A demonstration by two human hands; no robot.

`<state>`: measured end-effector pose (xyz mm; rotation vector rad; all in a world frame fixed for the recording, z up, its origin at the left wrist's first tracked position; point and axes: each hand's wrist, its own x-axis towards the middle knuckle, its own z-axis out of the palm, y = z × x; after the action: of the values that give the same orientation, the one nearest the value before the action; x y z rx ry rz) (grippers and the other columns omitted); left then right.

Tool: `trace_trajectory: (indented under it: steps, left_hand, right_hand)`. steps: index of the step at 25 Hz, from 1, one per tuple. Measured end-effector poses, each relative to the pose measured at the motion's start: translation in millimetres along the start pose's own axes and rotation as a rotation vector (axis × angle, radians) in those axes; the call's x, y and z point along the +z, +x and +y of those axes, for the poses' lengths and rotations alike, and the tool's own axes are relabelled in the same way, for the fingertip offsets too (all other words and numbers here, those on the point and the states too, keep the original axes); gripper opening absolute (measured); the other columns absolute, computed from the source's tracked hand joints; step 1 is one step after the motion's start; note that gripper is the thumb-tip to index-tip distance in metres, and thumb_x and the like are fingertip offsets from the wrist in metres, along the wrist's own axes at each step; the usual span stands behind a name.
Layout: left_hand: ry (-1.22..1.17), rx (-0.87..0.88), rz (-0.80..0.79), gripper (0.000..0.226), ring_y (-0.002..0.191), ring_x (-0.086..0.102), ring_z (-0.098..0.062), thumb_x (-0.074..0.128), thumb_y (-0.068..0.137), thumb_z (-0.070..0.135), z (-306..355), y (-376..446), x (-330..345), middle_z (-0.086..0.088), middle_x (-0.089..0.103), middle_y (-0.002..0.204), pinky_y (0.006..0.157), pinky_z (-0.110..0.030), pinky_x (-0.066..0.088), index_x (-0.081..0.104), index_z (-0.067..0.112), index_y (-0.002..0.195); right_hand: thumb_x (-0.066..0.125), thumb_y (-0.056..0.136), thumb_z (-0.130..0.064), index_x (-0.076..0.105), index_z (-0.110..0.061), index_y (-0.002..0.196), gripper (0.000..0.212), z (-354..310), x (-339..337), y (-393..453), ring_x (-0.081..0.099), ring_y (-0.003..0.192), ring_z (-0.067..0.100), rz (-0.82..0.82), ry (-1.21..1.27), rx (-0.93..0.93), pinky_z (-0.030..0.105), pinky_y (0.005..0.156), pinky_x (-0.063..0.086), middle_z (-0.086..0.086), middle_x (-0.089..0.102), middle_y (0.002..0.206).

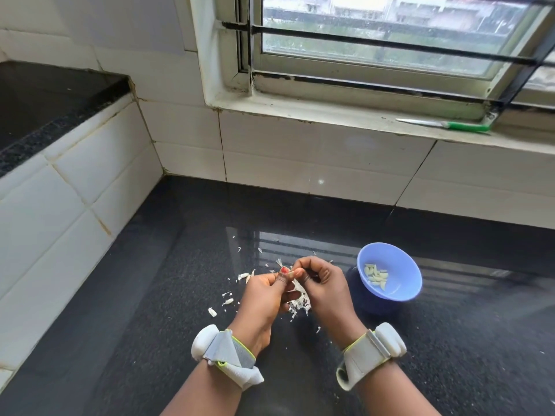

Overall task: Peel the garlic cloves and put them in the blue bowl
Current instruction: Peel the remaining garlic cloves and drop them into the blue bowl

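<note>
My left hand (264, 291) and my right hand (322, 283) meet above the black counter, both pinching one small garlic clove (292, 274) between thumbs and fingertips. Papery white skin (300, 298) hangs and lies in a heap just under the hands. The blue bowl (399, 291) stands tilted to the right of my right hand, a short gap away, with several peeled cloves (375, 276) inside. A few unpeeled cloves (243, 277) and bits of skin lie on the counter to the left of my left hand.
The black granite counter (180, 295) is bounded by white tiled walls at the left and back. A green-handled knife (444, 124) lies on the window sill at the far right. A raised black ledge (45, 94) sits at the upper left.
</note>
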<state>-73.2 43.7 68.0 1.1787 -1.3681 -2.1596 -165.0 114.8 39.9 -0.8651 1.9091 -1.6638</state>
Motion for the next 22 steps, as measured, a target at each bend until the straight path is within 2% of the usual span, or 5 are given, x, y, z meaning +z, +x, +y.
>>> trace_trajectory:
  steps: [3,8,16,19,22]
  left_hand:
    - [-0.019,0.016,0.033,0.027,0.058,0.061,-0.006,0.048,0.098,0.023,-1.6,-2.2,3.8,0.012,0.063,0.053,0.048,-0.017,0.034,0.066,0.014,0.079]
    - [-0.057,0.052,0.125,0.025,0.050,0.059,-0.003,0.051,0.097,0.022,-2.4,0.7,3.8,0.009,0.058,0.054,0.044,-0.016,0.033,0.062,0.008,0.079]
    - [-0.091,0.088,0.165,0.027,0.051,0.056,-0.004,0.053,0.095,0.019,-8.4,5.5,5.7,0.010,0.060,0.050,0.043,-0.013,0.038,0.063,0.011,0.072]
    - [-0.145,0.051,0.175,0.018,0.059,0.055,-0.010,0.053,0.095,0.011,-16.1,13.4,0.3,0.001,0.060,0.064,0.045,-0.013,0.042,0.063,0.006,0.081]
    - [0.066,0.158,0.219,0.010,0.062,0.058,-0.011,0.059,0.090,0.001,-22.3,26.8,-25.2,-0.002,0.066,0.074,0.051,-0.016,0.047,0.067,0.003,0.094]
  right_hand:
    - [0.063,0.092,-0.010,0.066,-0.023,0.073,0.023,1.0,6.9,-1.7,0.058,0.072,0.013,-0.023,0.169,0.102,0.032,0.067,0.048,-0.003,0.064,0.072]
    - [0.059,0.091,0.004,0.066,-0.013,0.084,0.020,0.3,8.7,-3.5,0.065,0.078,0.019,0.102,0.172,0.206,0.032,0.073,0.056,0.006,0.069,0.083]
    - [0.065,0.090,-0.006,0.073,-0.018,0.097,0.016,-3.2,8.6,-7.9,0.072,0.087,0.018,0.071,0.105,0.133,0.030,0.078,0.059,0.001,0.076,0.090]
    - [0.067,0.087,0.000,0.074,-0.014,0.091,0.016,-0.1,6.2,-7.4,0.070,0.077,0.015,0.146,0.151,0.194,0.025,0.069,0.057,0.003,0.075,0.084]
    - [0.077,0.081,-0.014,0.072,-0.012,0.080,0.005,7.8,-8.5,-2.4,0.062,0.058,0.013,0.249,0.091,0.275,0.026,0.056,0.052,0.005,0.072,0.071]
